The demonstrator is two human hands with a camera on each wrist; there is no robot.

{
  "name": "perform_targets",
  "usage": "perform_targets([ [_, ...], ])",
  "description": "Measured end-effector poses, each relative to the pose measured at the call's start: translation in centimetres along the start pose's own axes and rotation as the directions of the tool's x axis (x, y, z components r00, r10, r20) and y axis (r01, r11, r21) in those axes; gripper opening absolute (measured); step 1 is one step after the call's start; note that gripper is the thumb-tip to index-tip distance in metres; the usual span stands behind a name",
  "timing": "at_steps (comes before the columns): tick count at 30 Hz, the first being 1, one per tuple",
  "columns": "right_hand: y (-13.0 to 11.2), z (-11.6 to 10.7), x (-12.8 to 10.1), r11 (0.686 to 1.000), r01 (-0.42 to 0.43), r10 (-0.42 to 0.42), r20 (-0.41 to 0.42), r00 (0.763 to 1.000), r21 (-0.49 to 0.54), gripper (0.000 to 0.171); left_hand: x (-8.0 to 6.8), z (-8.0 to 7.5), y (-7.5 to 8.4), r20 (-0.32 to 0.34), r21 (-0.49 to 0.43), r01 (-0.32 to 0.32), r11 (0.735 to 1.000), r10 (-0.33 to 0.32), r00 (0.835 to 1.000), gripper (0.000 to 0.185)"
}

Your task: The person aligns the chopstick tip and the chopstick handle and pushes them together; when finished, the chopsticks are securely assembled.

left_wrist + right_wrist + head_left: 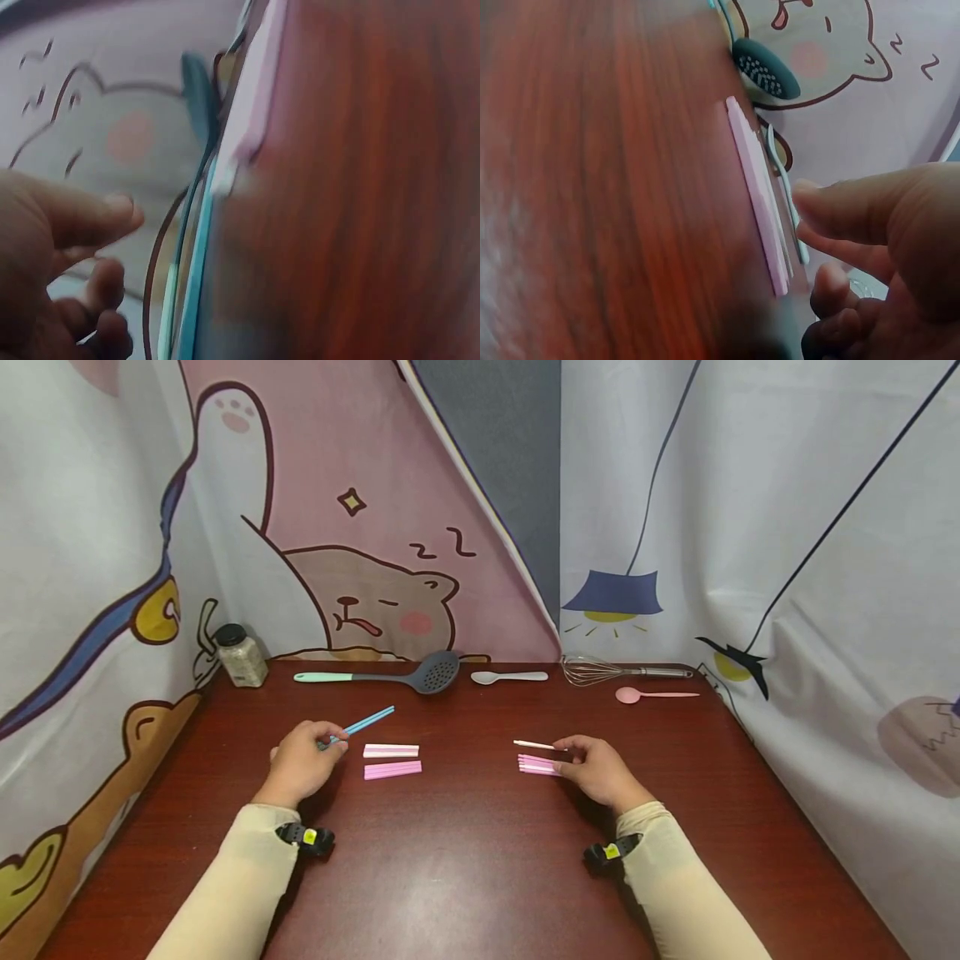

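Observation:
My left hand point(333, 739) pinches thin blue sticks point(366, 722) that point up and to the right, just above the table. Right of it lie two flat bundles, a pale pink one point(391, 750) and a brighter pink one point(392, 769). In the left wrist view the blue sticks point(196, 285) run past my fingers point(90, 217), with a pink bundle point(253, 105) beyond. My right hand point(564, 752) pinches a thin cream stick point(532, 744) and rests beside a pink bundle point(536, 765). The right wrist view shows that pink bundle point(759, 199) next to my fingers point(840, 210).
Along the back of the dark red table point(465, 860) lie a slotted spoon with a mint handle point(390, 676), a white spoon point(508, 677), a whisk point(622, 672) and a pink spoon point(654, 695). A seasoning jar point(240, 655) stands at the back left corner. Printed curtains surround the table.

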State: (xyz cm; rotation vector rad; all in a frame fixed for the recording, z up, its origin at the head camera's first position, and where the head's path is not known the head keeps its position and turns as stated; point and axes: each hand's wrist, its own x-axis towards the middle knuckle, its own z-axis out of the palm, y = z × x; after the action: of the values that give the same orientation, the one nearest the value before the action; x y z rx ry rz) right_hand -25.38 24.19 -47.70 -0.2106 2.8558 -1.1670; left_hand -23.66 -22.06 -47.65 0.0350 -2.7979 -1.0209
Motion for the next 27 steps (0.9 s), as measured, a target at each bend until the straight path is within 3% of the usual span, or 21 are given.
perform_targets([
  [4, 0.3, 0.0, 0.2, 1.000, -0.008, 0.008, 0.032, 0.999, -0.003, 0.039, -0.5, 1.3, 1.4, 0.074, 0.009, -0.096, 0.995, 0.095, 0.993, 0.012],
  [8, 0.5, -0.1, 0.3, 1.000, -0.018, 0.019, 0.050, 0.999, -0.023, 0.042, -0.7, 2.0, 2.3, 0.131, 0.031, -0.117, 0.993, 0.112, 0.985, 0.012],
  [15, 0.8, -0.1, 0.6, 0.997, -0.002, 0.006, 0.052, 0.999, -0.071, 0.035, -0.9, 2.5, 2.7, 0.170, 0.081, -0.091, 0.993, 0.076, 0.982, 0.018],
  [27, 0.4, 0.0, 0.6, 0.997, -0.023, 0.027, 0.047, 0.999, -0.074, 0.015, -0.7, 2.5, 2.9, 0.156, 0.084, -0.065, 0.994, 0.051, 0.986, 0.013],
])
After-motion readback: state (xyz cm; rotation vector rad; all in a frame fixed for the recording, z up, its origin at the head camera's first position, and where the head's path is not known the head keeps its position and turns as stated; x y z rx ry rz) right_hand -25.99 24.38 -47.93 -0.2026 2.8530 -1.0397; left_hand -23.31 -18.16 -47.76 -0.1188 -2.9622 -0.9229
